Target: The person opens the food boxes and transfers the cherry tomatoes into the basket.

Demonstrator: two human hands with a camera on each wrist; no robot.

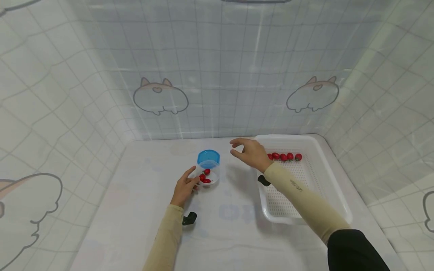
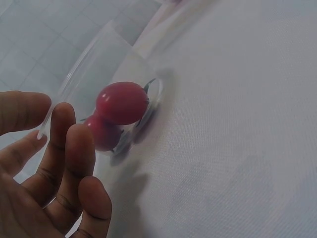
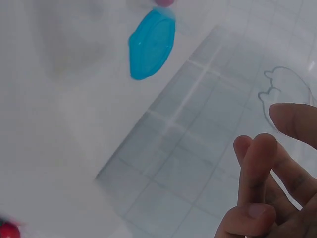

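My left hand (image 1: 184,189) pinches the rim of a small clear plastic container (image 2: 124,54) between thumb and fingers. Three red cherry tomatoes (image 1: 202,177) with green stems lie inside that container; two of them show through its wall in the left wrist view. A blue lid (image 1: 208,155) stands flipped back at its far side. Raised above the table, between the container and a white basket (image 1: 268,217), my right hand (image 1: 250,153) has loosely bent fingers with nothing between them. Its thumb and forefinger are apart.
Along the far part of the perforated basket, several cherry tomatoes (image 1: 284,157) lie in a row, partly covered by the right wrist. The white tablecloth (image 1: 223,241) meets a grid-patterned curtain (image 1: 230,94) at the back, with more curtain on both sides.
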